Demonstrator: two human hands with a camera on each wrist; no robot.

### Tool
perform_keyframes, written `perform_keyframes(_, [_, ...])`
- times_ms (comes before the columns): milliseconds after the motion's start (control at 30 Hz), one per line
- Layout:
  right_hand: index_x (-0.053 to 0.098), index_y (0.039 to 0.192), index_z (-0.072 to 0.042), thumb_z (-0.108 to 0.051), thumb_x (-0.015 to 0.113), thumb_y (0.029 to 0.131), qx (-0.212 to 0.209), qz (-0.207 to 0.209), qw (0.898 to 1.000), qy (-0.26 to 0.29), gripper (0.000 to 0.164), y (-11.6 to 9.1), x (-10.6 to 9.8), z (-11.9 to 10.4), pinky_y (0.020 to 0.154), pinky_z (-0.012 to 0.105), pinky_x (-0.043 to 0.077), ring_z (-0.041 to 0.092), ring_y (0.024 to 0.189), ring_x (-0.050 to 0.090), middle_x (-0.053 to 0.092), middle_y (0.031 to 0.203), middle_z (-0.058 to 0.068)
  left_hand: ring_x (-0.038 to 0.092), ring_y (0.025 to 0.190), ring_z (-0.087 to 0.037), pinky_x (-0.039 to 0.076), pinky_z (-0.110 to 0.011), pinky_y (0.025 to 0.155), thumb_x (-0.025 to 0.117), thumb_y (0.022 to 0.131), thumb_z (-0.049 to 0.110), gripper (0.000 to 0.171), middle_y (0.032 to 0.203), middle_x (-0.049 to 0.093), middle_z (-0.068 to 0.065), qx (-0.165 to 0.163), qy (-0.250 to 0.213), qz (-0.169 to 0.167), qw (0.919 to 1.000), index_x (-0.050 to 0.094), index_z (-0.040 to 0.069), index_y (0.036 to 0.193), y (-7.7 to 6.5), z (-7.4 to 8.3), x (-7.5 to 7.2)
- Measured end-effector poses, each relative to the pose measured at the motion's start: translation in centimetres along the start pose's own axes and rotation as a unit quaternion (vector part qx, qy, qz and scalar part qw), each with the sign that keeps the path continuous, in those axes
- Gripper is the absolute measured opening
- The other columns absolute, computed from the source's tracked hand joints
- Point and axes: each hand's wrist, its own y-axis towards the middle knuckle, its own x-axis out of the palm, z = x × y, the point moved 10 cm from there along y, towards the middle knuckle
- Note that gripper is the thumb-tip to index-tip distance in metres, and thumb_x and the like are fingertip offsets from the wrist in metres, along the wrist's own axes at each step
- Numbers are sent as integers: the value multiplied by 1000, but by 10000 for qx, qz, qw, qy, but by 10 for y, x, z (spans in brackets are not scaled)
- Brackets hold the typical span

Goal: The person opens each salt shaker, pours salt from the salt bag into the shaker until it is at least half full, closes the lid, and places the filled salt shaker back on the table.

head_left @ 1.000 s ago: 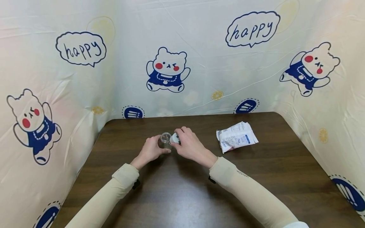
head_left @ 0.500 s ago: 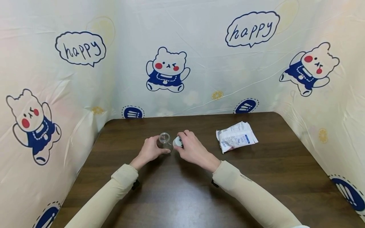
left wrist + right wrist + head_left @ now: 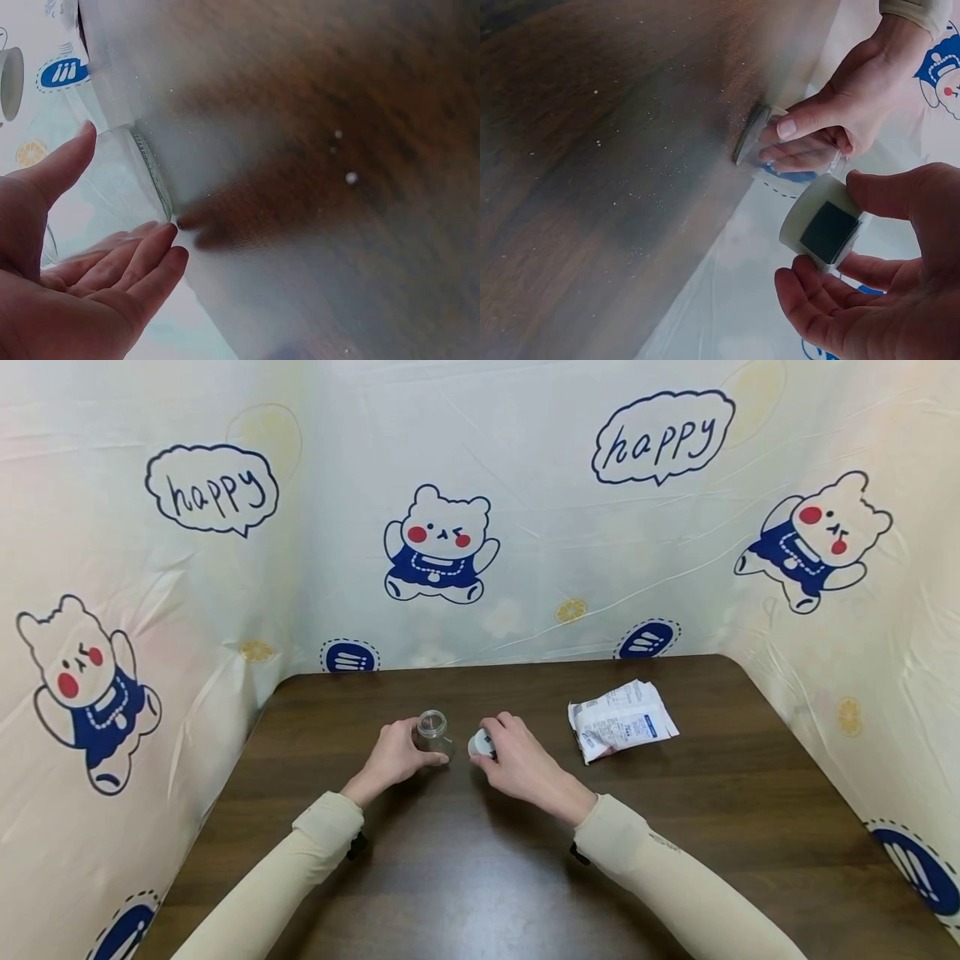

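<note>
A clear glass jar (image 3: 432, 727) with no lid on its mouth stands upright on the table. My left hand (image 3: 390, 757) grips its side, thumb on one side and fingers on the other. To the right of the jar, my right hand (image 3: 522, 762) pinches a round white lid (image 3: 482, 744) between thumb and fingers, apart from the jar. The lid (image 3: 822, 221) bears a dark square patch in the right wrist view. Up close in the left wrist view, the jar (image 3: 116, 180) looks transparent, its base on the tabletop.
On the right of the brown wooden table (image 3: 480, 877) lies a crumpled white packet (image 3: 624, 720) with blue print. A pale curtain (image 3: 540, 527) with cartoon bears surrounds the table at the back and both sides. Small white specks (image 3: 637, 251) dot the tabletop.
My right hand has drawn the lid away from the jar's mouth, to the right and slightly toward me. The left hand and jar have barely moved.
</note>
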Motion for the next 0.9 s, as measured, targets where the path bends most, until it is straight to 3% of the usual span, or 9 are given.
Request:
perform_keyframes(300, [62, 129, 4, -21, 80, 96, 117, -141, 9998, 41, 45, -13, -3, 5, 87, 41, 51, 32, 103, 57, 62, 116, 15, 69, 84, -21, 57, -44, 76, 98, 75, 29, 51, 94, 75, -6, 11, -70, -24, 10000, 73, 3, 110, 0, -1, 2])
perform_keyframes(900, [64, 123, 4, -19, 84, 92, 215, 30, 9998, -51, 43, -36, -10, 19, 85, 41, 52, 30, 98, 58, 61, 114, 15, 70, 86, -21, 57, -43, 78, 98, 76, 30, 52, 97, 76, -6, -41, -94, -14, 9999, 73, 4, 113, 0, -3, 3])
